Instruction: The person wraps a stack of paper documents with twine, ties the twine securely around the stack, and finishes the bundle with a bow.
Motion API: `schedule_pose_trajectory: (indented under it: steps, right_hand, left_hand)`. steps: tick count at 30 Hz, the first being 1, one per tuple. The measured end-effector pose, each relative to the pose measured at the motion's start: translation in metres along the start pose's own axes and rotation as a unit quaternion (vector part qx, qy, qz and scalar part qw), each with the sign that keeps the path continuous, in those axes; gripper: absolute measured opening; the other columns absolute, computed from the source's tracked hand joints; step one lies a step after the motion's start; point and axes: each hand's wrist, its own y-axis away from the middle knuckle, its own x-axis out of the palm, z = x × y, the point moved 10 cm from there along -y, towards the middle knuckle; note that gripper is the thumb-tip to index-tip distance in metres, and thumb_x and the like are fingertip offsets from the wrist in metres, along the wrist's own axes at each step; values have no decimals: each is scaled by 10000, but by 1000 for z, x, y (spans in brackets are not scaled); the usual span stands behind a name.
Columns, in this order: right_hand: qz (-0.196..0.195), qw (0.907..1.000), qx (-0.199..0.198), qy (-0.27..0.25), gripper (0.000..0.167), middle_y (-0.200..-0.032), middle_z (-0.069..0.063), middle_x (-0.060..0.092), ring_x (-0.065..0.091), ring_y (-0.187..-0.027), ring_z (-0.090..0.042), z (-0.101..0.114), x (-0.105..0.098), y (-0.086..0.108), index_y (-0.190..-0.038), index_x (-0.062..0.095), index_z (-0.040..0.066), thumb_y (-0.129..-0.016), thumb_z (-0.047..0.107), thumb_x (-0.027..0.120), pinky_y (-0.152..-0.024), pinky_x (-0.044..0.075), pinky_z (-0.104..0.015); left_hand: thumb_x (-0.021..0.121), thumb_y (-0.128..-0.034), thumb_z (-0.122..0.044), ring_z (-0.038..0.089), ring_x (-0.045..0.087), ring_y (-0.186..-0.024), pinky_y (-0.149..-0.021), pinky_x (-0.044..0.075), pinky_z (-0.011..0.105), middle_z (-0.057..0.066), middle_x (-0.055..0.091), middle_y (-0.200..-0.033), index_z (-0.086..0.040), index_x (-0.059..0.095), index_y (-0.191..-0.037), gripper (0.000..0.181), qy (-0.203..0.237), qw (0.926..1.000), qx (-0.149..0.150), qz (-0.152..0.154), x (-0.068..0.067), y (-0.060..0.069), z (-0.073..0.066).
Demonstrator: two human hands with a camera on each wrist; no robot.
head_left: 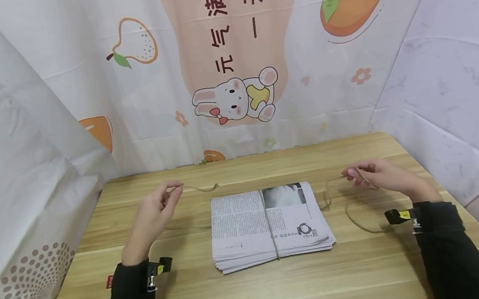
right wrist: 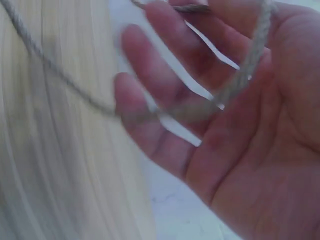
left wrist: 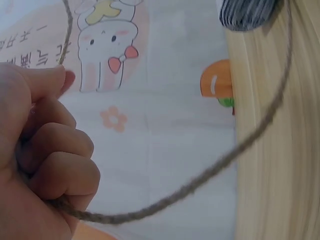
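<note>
A stack of folded newspapers (head_left: 240,225) lies on the wooden table, with brown twine (head_left: 269,224) running across its top from back to front. To the left of the stack, my left hand (head_left: 154,214) pinches one length of the twine (left wrist: 195,185) between thumb and forefinger; its other fingers curl over the strand in the left wrist view. At the right, my right hand (head_left: 384,177) holds another length of twine (right wrist: 75,87) near thumb and forefinger. A slack strand crosses that palm, the other fingers loosely bent. The stack's underside is hidden.
A loose curve of twine (head_left: 361,227) hangs or lies right of the stack; which, I cannot tell. A printed curtain (head_left: 138,106) rises behind the table's back edge (head_left: 309,145). A small red tag (head_left: 109,281) shows beside the left sleeve.
</note>
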Motion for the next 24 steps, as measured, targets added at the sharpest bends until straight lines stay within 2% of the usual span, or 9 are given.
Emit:
schedule_pose_trajectory:
  steps: [4,6,9,13,15,18,21,24]
  right_hand:
    - [-358,9987,-352,-54,329,-918,-161,657,598,-790,-252,14,-5,-2,-1207,669,-38,-1088,218,499,-608,514,-360]
    - [-461,9974,-556,-62,304,-954,-127,693,606,-800,-250,21,-6,-3,-1200,668,-40,-1088,182,493,-615,526,-360]
    - [-564,9953,-780,59,280,-1096,-74,717,656,-918,-185,31,-4,-5,-1185,672,-19,-1089,166,485,-704,560,-321]
    - [-577,9947,-848,125,275,-1157,-63,713,657,-1066,-116,42,3,-10,-1170,672,32,-1096,209,474,-847,546,-274]
    - [-492,9944,-937,35,277,-1155,-81,716,659,-1080,-149,47,9,-12,-1171,668,38,-1100,211,464,-874,540,-275]
    - [-350,9932,-1110,-55,265,-1125,-75,727,668,-1071,-180,53,17,-16,-1163,670,38,-1099,192,464,-886,532,-262]
    - [-296,9911,-1292,-141,237,-1089,-48,734,679,-1045,-198,57,21,-18,-1153,671,33,-1092,148,473,-879,534,-258]
    - [-301,9897,-1388,-174,228,-1064,-37,736,685,-1029,-235,59,24,-18,-1153,667,9,-1086,127,484,-873,544,-283]
  left_hand:
    - [539,-1071,-299,78,343,-476,-444,305,260,-65,387,-588,-88,630,-1081,230,81,9998,-178,11,5,-2,-5]
    - [514,-1080,-303,102,373,-500,-472,333,272,-43,439,-626,-98,634,-1057,239,140,9996,-235,11,7,-3,-8]
    - [477,-1092,-295,129,404,-548,-519,372,293,-10,538,-712,-110,663,-1061,264,262,9993,-259,44,11,-4,-13]
    - [474,-1093,-290,124,410,-549,-512,383,291,-22,566,-724,-103,691,-1133,289,365,9992,-80,143,20,-7,-22]
    - [500,-1086,-281,114,420,-539,-497,384,281,-44,540,-694,-100,700,-1168,282,358,9992,93,169,25,-8,-28]
    - [542,-1071,-272,87,411,-517,-473,373,261,-84,491,-650,-107,711,-1220,280,332,9987,314,224,35,-11,-36]
    - [557,-1065,-273,68,370,-492,-451,344,252,-86,438,-609,-132,714,-1251,282,365,9981,385,320,46,-14,-42]
    - [538,-1073,-263,69,395,-515,-473,366,253,-66,513,-663,-113,703,-1243,281,437,9976,311,428,56,-16,-45]
